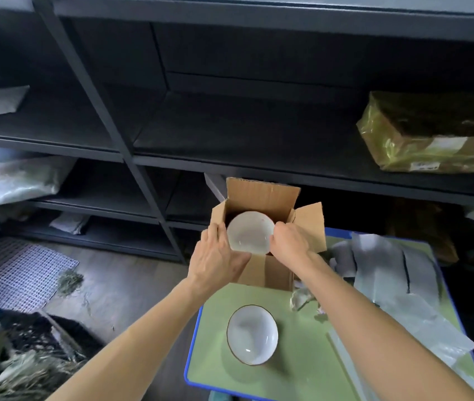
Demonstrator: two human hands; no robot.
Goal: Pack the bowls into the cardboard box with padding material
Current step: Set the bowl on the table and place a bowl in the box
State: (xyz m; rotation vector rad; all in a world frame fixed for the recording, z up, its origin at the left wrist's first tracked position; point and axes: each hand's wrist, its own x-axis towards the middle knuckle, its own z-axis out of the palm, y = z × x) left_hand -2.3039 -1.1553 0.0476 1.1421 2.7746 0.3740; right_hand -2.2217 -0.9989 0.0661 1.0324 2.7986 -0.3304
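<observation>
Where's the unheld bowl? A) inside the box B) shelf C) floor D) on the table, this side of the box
D: the free bowl sits on the table, nearer than the box; left hand and right hand hold the other bowl over the box.

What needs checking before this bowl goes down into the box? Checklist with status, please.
1. Grip: left hand and right hand hold the held bowl at opposite sides of its rim: ok.
2. Cardboard box flaps folded open, held bowl over the mouth: ok.
3. Padding already on the box floor: cannot tell, the held bowl hides the inside.
4. Padding material at hand, lying on the table to the right of the box: ok.
5. Second bowl upright on the table, apart from the box: ok.
</observation>
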